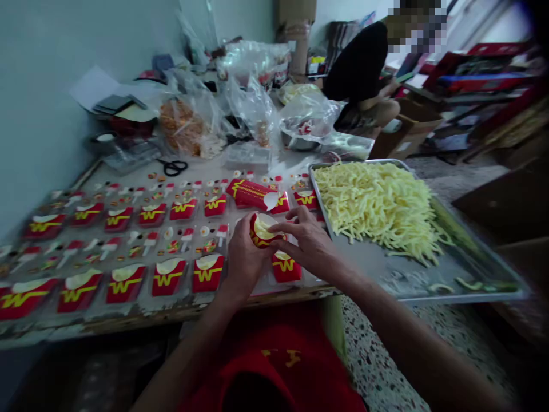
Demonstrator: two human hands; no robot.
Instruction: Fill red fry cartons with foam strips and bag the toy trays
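Note:
My left hand [247, 254] is wrapped round a small red fries carton [260, 239], tilted with its mouth facing up toward me. Pale yellow fries [262, 229] show inside that mouth. At the carton's right edge, my right hand [306, 234] is closed, with a fingertip at the fries and the thumb lower on the carton's side. Whether a loose fry is between those fingers is hidden. Just beyond my hands, a red carton [253, 194] lies on its side over the packs. Under and beside my wrists is a filled clear pack [286, 268].
Rows of clear plastic packs [167, 277] with red cartons and small toy pieces cover the table's left. A metal tray [369, 280] at right bears a heap of pale fries [377, 203]. Black scissors [174, 167] and plastic bags [189, 126] lie farther back. A seated person [358, 68] is beyond.

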